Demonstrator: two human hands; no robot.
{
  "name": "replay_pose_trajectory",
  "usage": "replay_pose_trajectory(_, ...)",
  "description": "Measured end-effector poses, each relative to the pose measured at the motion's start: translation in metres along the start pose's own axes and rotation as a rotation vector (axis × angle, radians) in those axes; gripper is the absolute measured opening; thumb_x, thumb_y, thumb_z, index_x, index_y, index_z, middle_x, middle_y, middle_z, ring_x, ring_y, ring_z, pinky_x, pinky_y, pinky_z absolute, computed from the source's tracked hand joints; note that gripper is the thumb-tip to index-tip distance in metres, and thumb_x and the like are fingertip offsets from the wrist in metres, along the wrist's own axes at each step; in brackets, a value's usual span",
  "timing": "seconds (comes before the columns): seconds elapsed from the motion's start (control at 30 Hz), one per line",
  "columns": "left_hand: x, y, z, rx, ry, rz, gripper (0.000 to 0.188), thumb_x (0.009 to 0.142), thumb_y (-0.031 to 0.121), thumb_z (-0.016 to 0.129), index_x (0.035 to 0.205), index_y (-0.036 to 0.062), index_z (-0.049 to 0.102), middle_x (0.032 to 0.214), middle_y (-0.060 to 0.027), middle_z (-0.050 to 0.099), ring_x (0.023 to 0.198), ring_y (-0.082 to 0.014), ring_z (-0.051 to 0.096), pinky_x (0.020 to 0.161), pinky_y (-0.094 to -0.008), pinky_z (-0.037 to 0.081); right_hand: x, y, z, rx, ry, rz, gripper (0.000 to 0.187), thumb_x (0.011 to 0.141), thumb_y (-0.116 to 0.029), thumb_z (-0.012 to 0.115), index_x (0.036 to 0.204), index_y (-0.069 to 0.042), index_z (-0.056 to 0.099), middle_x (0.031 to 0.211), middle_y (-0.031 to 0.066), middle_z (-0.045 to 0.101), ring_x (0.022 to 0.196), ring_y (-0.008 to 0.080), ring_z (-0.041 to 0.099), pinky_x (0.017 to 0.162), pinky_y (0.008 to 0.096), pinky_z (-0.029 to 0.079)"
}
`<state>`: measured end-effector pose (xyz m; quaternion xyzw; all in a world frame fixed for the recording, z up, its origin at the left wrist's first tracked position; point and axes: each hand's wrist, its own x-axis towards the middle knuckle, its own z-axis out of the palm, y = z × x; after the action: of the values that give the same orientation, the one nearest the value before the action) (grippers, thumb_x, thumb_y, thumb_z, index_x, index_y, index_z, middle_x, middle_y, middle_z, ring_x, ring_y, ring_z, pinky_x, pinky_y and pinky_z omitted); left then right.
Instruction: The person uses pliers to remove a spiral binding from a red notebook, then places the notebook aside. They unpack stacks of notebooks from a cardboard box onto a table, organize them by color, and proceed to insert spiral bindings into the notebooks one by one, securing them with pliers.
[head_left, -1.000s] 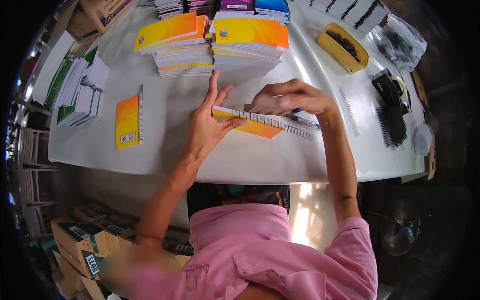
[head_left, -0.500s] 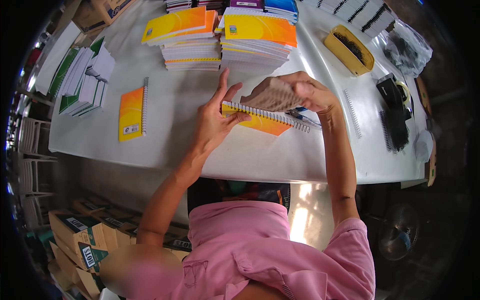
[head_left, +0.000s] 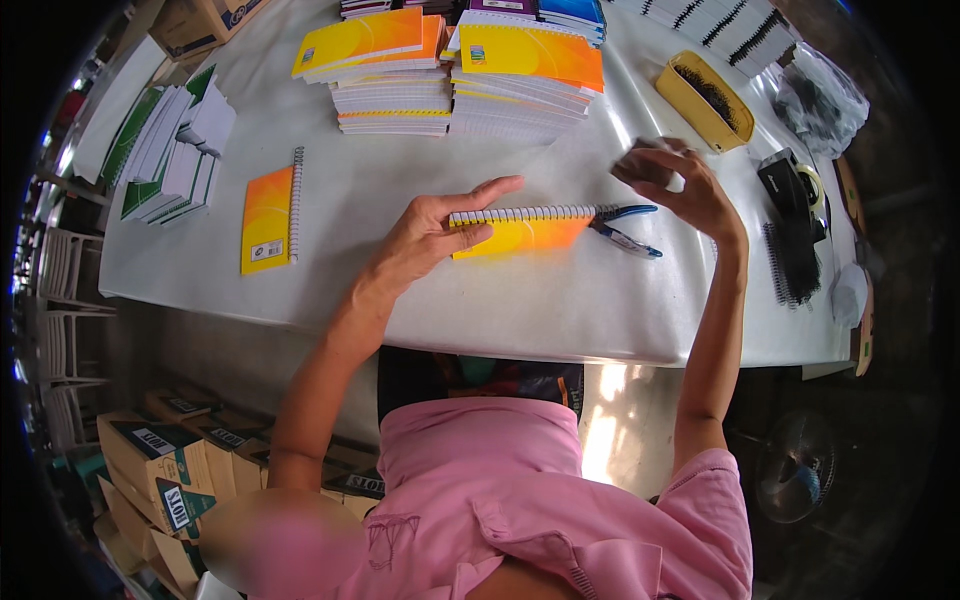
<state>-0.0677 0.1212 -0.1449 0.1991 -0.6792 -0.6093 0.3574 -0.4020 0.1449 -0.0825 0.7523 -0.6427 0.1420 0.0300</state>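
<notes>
My left hand (head_left: 422, 235) grips the left end of a yellow-and-orange spiral notebook (head_left: 535, 236), thumb on the cover and fingers behind. Its wire coil runs along the top edge. In my right hand (head_left: 702, 192), closed and raised to the right of the notebook, is a grey-brown ridged piece (head_left: 640, 163), smeared by motion; its kind is unclear. Pliers with blue handles (head_left: 640, 244) lie on the table by the notebook's right end, their jaws close to the coil. Another yellow-and-orange spiral notebook (head_left: 267, 222) lies to the left.
Stacks of yellow-and-orange notebooks (head_left: 528, 75) stand at the back. A yellow tray of black coils (head_left: 705, 100), a plastic bag (head_left: 822, 100) and a bundle of black coils (head_left: 795, 262) are at right. Green-edged books (head_left: 170, 165) stand at far left. The table's near edge (head_left: 480, 352) faces me.
My right hand has moved right with the ridged piece, away from the coil. The notebook now sits more level, and the pliers have come into fuller view.
</notes>
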Motion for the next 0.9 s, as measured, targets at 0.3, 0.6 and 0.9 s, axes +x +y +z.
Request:
replay_pose_trajectory(0.3, -0.004, -0.002, 0.009, -0.071, 0.035, -0.048, 0.064, 0.091, 0.037, 0.060, 0.140, 0.0008, 0.040, 0.135, -0.0124, 0.052, 0.124, -0.0145, 0.044, 0.106, -0.0272, 0.031, -0.070, -0.030, 0.053, 0.002, 0.124, -0.075, 0.040, 0.082, -0.021, 0.070, 0.120, -0.013, 0.060, 0.117, 0.0131, 0.052, 0.110, 0.0314, 0.049, 0.094, 0.0424, 0.040)
replay_pose_trajectory(0.6, -0.011, 0.008, 0.031, 0.588, 0.323, 0.044, 0.052, 0.090, 0.014, 0.061, 0.139, 0.0130, 0.045, 0.128, -0.0117, 0.058, 0.110, -0.0269, 0.060, 0.089, -0.0336, 0.048, -0.081, -0.151, 0.023, 0.337, 0.281, -0.077, 0.036, 0.080, -0.023, 0.070, 0.114, -0.013, 0.063, 0.098, 0.0100, 0.053, 0.084, 0.0253, 0.054, 0.074, 0.0369, 0.045)
replay_pose_trajectory(0.9, -0.021, 0.034, 0.038, 1.064, 0.463, 0.087, 0.074, 0.072, -0.008, 0.061, 0.140, 0.0122, 0.040, 0.132, -0.0118, 0.054, 0.113, -0.0373, 0.056, 0.093, -0.0434, 0.047, -0.071, -0.169, 0.022, 0.363, 0.271, -0.123, 0.034, 0.082, -0.024, 0.068, 0.114, -0.012, 0.063, 0.096, 0.0099, 0.054, 0.083, 0.0263, 0.054, 0.070, 0.0373, 0.045)
